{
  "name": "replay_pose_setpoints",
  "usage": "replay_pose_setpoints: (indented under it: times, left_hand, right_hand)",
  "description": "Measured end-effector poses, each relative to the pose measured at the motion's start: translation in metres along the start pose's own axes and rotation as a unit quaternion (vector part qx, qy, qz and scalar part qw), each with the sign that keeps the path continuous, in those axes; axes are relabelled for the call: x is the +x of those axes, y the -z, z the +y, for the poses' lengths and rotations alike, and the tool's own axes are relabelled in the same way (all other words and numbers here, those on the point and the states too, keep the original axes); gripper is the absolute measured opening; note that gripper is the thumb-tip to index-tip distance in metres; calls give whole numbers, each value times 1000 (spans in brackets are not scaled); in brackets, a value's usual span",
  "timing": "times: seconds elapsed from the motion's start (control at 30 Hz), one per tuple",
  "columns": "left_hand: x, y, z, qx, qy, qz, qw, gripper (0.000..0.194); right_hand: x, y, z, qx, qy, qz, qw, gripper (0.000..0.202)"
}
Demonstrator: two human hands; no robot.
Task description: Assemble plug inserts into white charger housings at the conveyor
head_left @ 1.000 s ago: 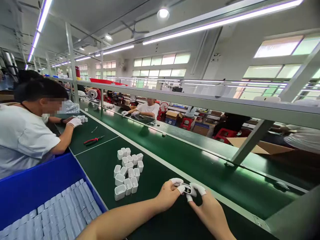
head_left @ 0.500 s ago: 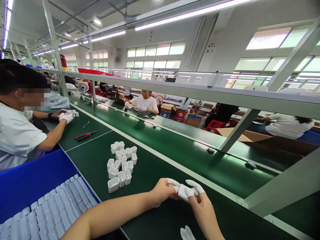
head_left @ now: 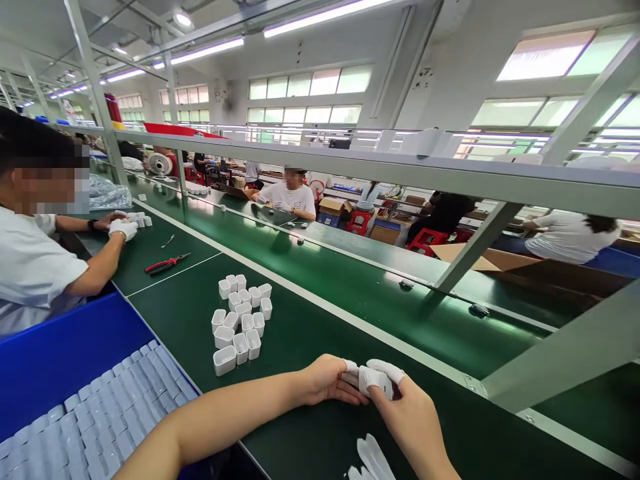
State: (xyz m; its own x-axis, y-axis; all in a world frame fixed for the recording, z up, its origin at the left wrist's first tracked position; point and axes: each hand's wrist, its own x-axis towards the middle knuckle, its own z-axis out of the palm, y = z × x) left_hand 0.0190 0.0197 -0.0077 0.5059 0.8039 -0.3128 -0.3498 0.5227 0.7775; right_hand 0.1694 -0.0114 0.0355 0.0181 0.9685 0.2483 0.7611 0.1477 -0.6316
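A small white plastic housing [head_left: 376, 380] is held between both hands above the green work surface. My left hand [head_left: 330, 381] is closed on its left end, its fingertips in white finger covers. Thumb and fingers of my right hand [head_left: 413, 403], also with white covers, pinch the housing from the right. A small dark slot shows on the housing's face. Below my right hand lie several long white pieces [head_left: 373, 457], whose kind I cannot make out. Left of my hands, several open white plastic cups [head_left: 234, 338] stand in a cluster.
At my left, a blue bin [head_left: 75, 353] holds rows of grey-blue plastic parts. Red-handled pliers [head_left: 167, 265] lie near a co-worker [head_left: 45, 247]. A green conveyor [head_left: 320, 273] with small dark parts runs beyond a pale rail. A metal post [head_left: 565, 347] slants at the right.
The white housing has been turned in my fingers, so that a slotted face now shows. My right hand has shifted around it. The view has moved slightly, showing more of the long white pieces.
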Motion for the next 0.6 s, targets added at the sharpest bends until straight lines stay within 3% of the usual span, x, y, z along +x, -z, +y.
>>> replay_pose_setpoints:
  times: [0.13,0.3,0.43,0.6]
  left_hand:
    - [-1,1,-1,30,-49,35,998,23]
    - [-5,0,8,42,-167,94,980,34]
    - [-3,1,10,74,-257,98,959,33]
    - [12,8,-2,86,-194,155,965,30]
  right_hand:
    - [3,-4,12,-17,14,-25,999,50]
    - [21,-6,37,-8,37,-147,988,56]
    - [58,-8,55,-20,-20,-98,995,50]
    - [130,-3,58,-94,-59,-37,993,46]
